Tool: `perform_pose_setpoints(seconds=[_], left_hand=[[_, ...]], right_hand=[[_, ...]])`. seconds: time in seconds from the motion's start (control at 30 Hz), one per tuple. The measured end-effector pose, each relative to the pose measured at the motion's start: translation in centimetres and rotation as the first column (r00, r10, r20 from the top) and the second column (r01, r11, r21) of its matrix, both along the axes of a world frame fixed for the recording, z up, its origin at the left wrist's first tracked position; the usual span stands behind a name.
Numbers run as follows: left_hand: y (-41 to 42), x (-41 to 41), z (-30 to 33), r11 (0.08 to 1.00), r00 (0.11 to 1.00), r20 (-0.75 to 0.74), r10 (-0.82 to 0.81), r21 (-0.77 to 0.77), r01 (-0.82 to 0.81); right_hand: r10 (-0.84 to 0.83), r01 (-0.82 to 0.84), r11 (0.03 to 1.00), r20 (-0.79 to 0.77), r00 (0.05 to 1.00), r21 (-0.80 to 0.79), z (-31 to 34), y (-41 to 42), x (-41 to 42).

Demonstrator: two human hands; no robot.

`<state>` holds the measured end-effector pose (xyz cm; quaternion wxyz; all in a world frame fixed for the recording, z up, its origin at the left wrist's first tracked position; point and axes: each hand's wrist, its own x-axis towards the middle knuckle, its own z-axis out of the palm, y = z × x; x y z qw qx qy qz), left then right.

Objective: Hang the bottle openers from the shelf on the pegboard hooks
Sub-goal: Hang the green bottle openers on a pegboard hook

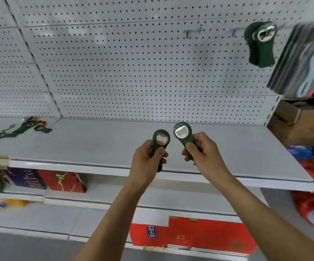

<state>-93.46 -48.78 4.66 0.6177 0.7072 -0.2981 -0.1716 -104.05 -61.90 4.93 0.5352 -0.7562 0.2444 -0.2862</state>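
I hold one dark green bottle opener in each of my hands above the shelf (pixel 99 147): my left hand (pixel 148 157) wraps the handle of the left opener (pixel 160 146), my right hand (pixel 202 151) grips the right opener (pixel 183 137), both with the ring heads up. More openers (pixel 22 129) lie far left on the shelf. A bunch of hung openers (pixel 260 46) sits on a hook up to the right, and a bare hook (pixel 192 32) juts from the pegboard (pixel 114 63) beside it. To do this well, I think I should keep each ring facing the board, lift one at a time, thread the opening over the hook tip and slide it back before letting go.
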Motion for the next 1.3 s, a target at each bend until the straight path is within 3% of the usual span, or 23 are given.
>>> perform_pose_setpoints(seconds=[0.33, 0.73, 0.93, 1.3], left_hand=[[-7.7, -5.5, 4.8, 0.997, 1.000, 0.002, 0.006, -0.076, -0.006], [-14.3, -6.0, 10.3, 0.990, 0.994, 0.109, 0.024, -0.143, -0.009], [-16.3, -5.7, 11.1, 0.978, 0.998, 0.055, 0.004, -0.209, 0.008], [-17.7, -4.1, 11.6, 0.977, 0.999, 0.033, -0.007, -0.211, 0.014]], right_hand=[[-0.078, 0.079, 0.997, 0.195, 0.978, 0.004, 5.1, -7.0, -5.7], [-0.190, 0.244, 0.969, 0.482, 0.855, -0.050, 13.6, -14.4, -6.7], [-0.208, 0.281, 0.955, 0.464, 0.861, -0.093, 15.5, -17.3, -5.7], [-0.245, 0.273, 0.962, 0.374, 0.894, -0.023, 15.4, -20.8, -3.3]])
